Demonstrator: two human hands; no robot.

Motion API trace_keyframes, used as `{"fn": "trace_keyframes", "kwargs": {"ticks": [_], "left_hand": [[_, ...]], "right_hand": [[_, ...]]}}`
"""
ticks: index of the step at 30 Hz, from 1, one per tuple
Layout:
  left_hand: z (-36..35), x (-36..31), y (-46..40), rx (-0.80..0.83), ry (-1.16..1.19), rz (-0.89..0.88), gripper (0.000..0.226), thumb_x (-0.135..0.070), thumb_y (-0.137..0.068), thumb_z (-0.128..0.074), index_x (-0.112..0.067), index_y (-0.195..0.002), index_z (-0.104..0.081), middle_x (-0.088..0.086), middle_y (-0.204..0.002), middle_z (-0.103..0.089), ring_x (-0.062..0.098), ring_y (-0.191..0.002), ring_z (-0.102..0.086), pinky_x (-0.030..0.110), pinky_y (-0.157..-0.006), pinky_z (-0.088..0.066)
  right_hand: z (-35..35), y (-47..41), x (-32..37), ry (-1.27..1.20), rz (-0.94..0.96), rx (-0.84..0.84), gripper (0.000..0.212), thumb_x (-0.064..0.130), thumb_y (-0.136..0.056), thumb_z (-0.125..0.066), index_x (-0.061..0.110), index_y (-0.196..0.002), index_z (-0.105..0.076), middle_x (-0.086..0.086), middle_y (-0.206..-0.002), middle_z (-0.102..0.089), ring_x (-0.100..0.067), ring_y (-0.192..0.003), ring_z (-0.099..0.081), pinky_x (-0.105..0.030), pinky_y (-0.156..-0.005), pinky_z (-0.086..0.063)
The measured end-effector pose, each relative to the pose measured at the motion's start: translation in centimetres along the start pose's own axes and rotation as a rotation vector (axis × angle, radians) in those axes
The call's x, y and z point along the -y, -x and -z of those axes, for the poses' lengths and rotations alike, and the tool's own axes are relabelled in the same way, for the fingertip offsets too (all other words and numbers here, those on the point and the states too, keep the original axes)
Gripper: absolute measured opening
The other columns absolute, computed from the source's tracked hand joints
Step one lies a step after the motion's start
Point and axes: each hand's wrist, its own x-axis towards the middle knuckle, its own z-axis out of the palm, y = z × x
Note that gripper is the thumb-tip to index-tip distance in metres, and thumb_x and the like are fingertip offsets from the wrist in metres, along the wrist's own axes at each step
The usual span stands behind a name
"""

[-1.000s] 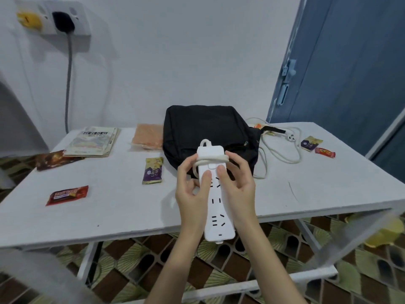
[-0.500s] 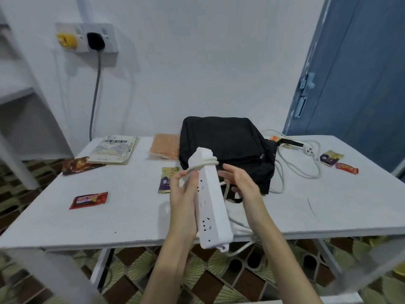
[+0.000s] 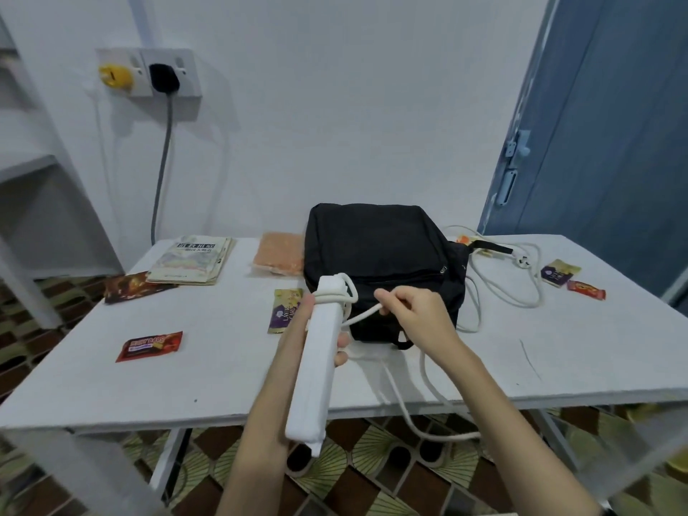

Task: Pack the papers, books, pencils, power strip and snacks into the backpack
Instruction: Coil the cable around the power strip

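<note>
My left hand [image 3: 298, 329] grips a white power strip [image 3: 316, 359] held lengthwise above the table's front edge, its cable looped once round the far end. My right hand [image 3: 413, 310] pinches the white cable [image 3: 363, 314] just right of the strip. The rest of the cable [image 3: 499, 277] trails over the table to its plug [image 3: 523, 260] and hangs below the edge. A black backpack [image 3: 379, 255] lies behind my hands. Books [image 3: 193, 260], an orange packet [image 3: 279, 253] and snack packets, red [image 3: 150, 346], purple [image 3: 284, 310] and brown [image 3: 130, 286], lie around.
The white table [image 3: 558, 348] holds two more snacks at the far right, purple [image 3: 558, 273] and red [image 3: 586, 291]. A wall socket [image 3: 163, 74] with a black plug and grey cord is at the back left. A blue door [image 3: 614, 143] stands right. A white shelf is at left.
The strip has turned from sockets facing me to its side or back. My right hand let go of the strip and took the cable, drawing it out to the right.
</note>
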Motion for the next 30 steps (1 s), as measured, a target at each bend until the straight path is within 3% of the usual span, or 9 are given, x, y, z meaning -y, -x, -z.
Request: {"fn": "trace_keyframes", "kwargs": {"ticks": [7,10,13,15,18,20,23,26,30], "left_hand": [[1.2,0.3,1.7,-0.045,-0.292,-0.313,0.057,-0.047,-0.082,-0.058,-0.001,-0.115,-0.055,0.019,-0.093,-0.063,0.021,-0.071,-0.06,0.029,-0.061,-0.051],[1.1,0.4,1.6,-0.12,-0.318,-0.375,0.065,-0.051,-0.069,-0.066,0.0,-0.104,-0.051,0.017,-0.09,-0.057,0.022,-0.075,-0.056,0.031,-0.066,-0.047],[1.3,0.7,1.4,-0.199,-0.38,-0.442,0.051,-0.046,-0.061,-0.071,-0.012,-0.087,-0.045,0.007,-0.081,-0.053,0.014,-0.069,-0.051,0.026,-0.063,-0.041],[1.3,0.6,1.5,-0.23,-0.37,-0.461,0.042,-0.03,-0.068,-0.071,-0.016,-0.094,-0.042,0.001,-0.089,-0.058,0.013,-0.07,-0.054,0.026,-0.062,-0.042],[1.4,0.5,1.7,-0.229,-0.405,-0.431,0.074,-0.019,-0.066,-0.082,-0.024,-0.123,-0.036,-0.008,-0.115,-0.06,0.015,-0.093,-0.063,0.028,-0.069,-0.05],[1.4,0.6,2.0,-0.226,-0.448,-0.431,0.083,-0.021,-0.06,-0.085,-0.028,-0.128,-0.037,-0.011,-0.12,-0.058,0.016,-0.102,-0.062,0.03,-0.073,-0.053],[1.7,0.1,2.4,-0.243,-0.533,-0.489,0.065,-0.019,-0.06,-0.085,-0.029,-0.116,-0.054,-0.009,-0.112,-0.061,0.013,-0.101,-0.06,0.022,-0.069,-0.053],[2.0,0.0,2.7,-0.273,-0.551,-0.491,0.066,-0.009,-0.062,-0.084,-0.025,-0.117,-0.051,-0.007,-0.11,-0.059,0.012,-0.099,-0.059,0.018,-0.063,-0.053],[1.5,0.4,2.2,-0.277,-0.242,-0.504,0.072,-0.002,-0.05,-0.084,-0.008,-0.113,-0.05,0.009,-0.098,-0.06,0.019,-0.083,-0.063,0.026,-0.061,-0.055]], "right_hand": [[1.0,0.4,3.3,-0.058,-0.106,0.018,0.032,0.033,-0.088,-0.061,0.012,-0.065,-0.069,0.011,-0.035,-0.048,-0.003,-0.035,-0.042,-0.016,-0.046,-0.03],[1.1,1.4,4.9,-0.351,-0.229,0.171,0.026,0.023,-0.094,-0.053,0.008,-0.078,-0.068,-0.005,-0.06,-0.064,-0.005,-0.032,-0.037,-0.016,-0.038,-0.03],[0.6,2.8,5.7,-0.301,-0.201,0.26,0.014,0.012,-0.094,-0.046,0.016,-0.104,-0.055,-0.005,-0.078,-0.071,-0.012,-0.044,-0.052,-0.022,-0.048,-0.04],[0.2,3.6,5.9,-0.216,-0.148,0.254,0.02,0.01,-0.094,-0.044,0.021,-0.111,-0.045,-0.001,-0.084,-0.07,-0.011,-0.05,-0.056,-0.024,-0.057,-0.043],[0.0,4.3,5.7,-0.072,-0.116,0.236,0.012,0.017,-0.094,-0.048,0.021,-0.105,-0.045,0.002,-0.084,-0.067,-0.005,-0.044,-0.056,-0.021,-0.054,-0.042],[0.2,4.5,5.7,-0.06,-0.132,0.232,0.007,0.019,-0.094,-0.051,0.019,-0.1,-0.049,0.002,-0.085,-0.069,-0.006,-0.046,-0.059,-0.022,-0.052,-0.045],[0.3,4.7,5.4,-0.239,-0.164,0.297,0.013,0.009,-0.093,-0.049,0.015,-0.104,-0.051,0.002,-0.096,-0.072,-0.013,-0.061,-0.067,-0.03,-0.064,-0.053],[0.2,4.9,4.7,-0.418,-0.201,0.369,0.018,0.002,-0.093,-0.049,0.008,-0.11,-0.051,-0.002,-0.099,-0.072,-0.017,-0.062,-0.066,-0.031,-0.063,-0.052],[-0.7,5.1,4.5,-0.851,-0.36,0.321,0.019,0.009,-0.091,-0.056,-0.007,-0.099,-0.064,-0.012,-0.08,-0.071,-0.014,-0.061,-0.065,-0.022,-0.059,-0.052]]}}
